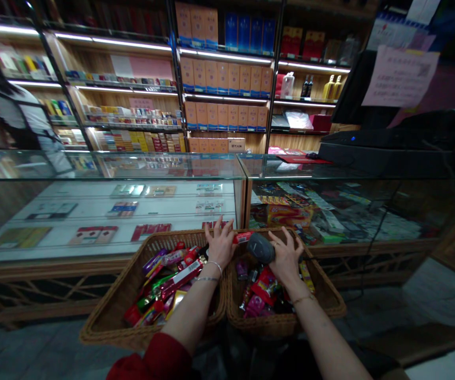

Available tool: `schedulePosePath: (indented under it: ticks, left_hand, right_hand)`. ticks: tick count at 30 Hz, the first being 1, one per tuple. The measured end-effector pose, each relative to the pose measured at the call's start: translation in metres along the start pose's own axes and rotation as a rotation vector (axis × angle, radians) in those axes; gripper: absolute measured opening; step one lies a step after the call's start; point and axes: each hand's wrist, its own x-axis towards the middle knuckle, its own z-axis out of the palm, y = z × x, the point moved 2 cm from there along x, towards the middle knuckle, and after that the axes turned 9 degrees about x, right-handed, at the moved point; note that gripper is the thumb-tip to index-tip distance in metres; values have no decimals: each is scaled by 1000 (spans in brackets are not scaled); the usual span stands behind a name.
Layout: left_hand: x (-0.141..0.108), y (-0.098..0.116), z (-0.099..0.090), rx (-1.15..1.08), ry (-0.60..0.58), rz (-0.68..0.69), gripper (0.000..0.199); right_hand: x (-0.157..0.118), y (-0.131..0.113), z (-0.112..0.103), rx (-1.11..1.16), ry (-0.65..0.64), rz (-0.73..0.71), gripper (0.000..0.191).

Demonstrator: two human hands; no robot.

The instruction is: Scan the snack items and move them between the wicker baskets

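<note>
My left hand [220, 244] is over the inner rim of the left wicker basket [108, 311], its fingers spread. A small red packet [243, 237] lies just right of its thumb; whether they touch I cannot tell. The basket holds a jumble of wrapped sweets and packets, among them a long pink-red packet [182, 278] with a white label. My right hand [286, 257] grips a dark grey barcode scanner [261, 248], whose head points left; the palm hides its handle. Below it, the right wicker basket [328, 295] contains a red packet [265, 285] and other bright wrappers.
A glass display counter [187, 211] with flat boxes inside stands beyond the baskets. On its right sit a monitor [356, 95] and a dark machine [389, 148]; a cable [373, 237] hangs down. Stocked shelves [227, 97] line the wall. Another person [25, 116] stands behind the counter at left.
</note>
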Motion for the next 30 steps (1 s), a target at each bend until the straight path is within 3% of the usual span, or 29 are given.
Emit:
schedulePosePath:
  ticks: [16,30]
  left_hand:
    - [-3,-3,-7,4,-13,-66,28]
    - [4,-9,-23,-22,2,-125,28]
  right_hand:
    - [4,-2,0,-44,61,57,30]
    - [23,-6,-18,-92,39,45,25]
